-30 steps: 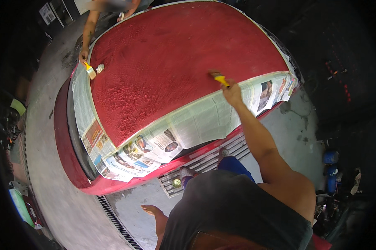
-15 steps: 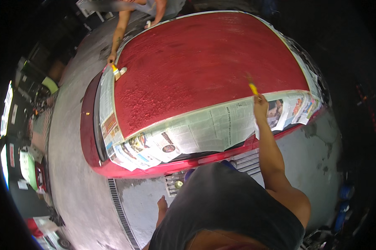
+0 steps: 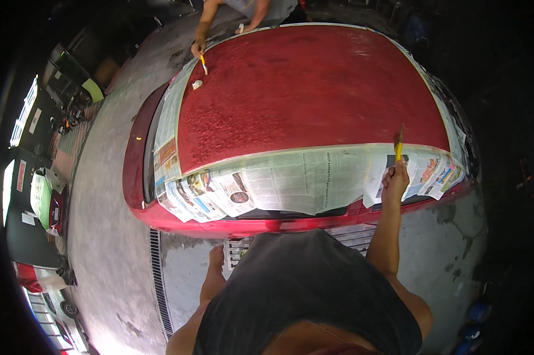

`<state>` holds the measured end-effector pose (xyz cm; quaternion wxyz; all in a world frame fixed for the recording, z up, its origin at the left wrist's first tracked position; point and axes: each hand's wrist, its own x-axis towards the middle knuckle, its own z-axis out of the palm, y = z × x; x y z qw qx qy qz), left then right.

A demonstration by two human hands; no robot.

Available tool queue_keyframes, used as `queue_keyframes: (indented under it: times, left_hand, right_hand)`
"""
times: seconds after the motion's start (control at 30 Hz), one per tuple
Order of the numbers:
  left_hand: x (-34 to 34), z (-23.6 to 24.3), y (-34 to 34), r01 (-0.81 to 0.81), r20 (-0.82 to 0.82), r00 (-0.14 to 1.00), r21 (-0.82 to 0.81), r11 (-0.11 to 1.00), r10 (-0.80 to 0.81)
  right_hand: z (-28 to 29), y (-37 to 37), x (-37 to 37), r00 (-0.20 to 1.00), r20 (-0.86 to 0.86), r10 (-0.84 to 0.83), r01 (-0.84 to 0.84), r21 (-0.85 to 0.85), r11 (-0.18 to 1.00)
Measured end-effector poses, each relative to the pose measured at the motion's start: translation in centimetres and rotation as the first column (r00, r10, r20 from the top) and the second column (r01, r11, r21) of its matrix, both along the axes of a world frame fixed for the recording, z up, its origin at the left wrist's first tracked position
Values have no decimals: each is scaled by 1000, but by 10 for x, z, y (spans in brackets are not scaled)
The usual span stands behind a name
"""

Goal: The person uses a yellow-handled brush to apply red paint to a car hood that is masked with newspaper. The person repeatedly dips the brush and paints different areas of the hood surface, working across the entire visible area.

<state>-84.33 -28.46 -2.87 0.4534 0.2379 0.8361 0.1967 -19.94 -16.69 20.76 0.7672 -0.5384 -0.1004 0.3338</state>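
Observation:
My right hand (image 3: pixel 396 180) is closed round the yellow handle of a paintbrush (image 3: pixel 399 152). Its bristles point away from me, over the near right edge of a car's red, wet-looking roof (image 3: pixel 314 89); I cannot tell whether they touch. Newspaper masking (image 3: pixel 290 177) covers the side below the roof, beneath that hand. My left hand (image 3: pixel 217 255) hangs low beside my body, near a slatted platform, its fingers too unclear to read. Across the roof, a co-worker's hand (image 3: pixel 199 49) grips another yellow-handled brush (image 3: pixel 204 64), close to a small whitish lump (image 3: pixel 197 84).
Between my body and the car lies the slatted platform (image 3: pixel 358 236). A drain grate (image 3: pixel 159 284) runs along the grey floor at left. Farther left stand a green and red car part (image 3: pixel 42 198) and a white car (image 3: pixel 65 316). Blue containers (image 3: pixel 477 313) sit at lower right.
My right hand has drawn the brush back and to the right, toward the roof's near edge. The co-worker's brush has lifted off the whitish lump. The whole view has shifted slightly.

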Motion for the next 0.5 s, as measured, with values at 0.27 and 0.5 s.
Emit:
queue_keyframes:
  times: [0.27, 0.5]
  left_hand:
    - [6, 26, 16, 44, 26, 999, 37, 998, -45]
    - [-64, -60, -20, 879, -394, 444, 19, 476, -805]
  right_hand:
    - [22, -16, -5, 1000, 5, -13, 13, 84, 996]
    - [6, -34, -1, 995, -95, -33, 40, 76, 996]
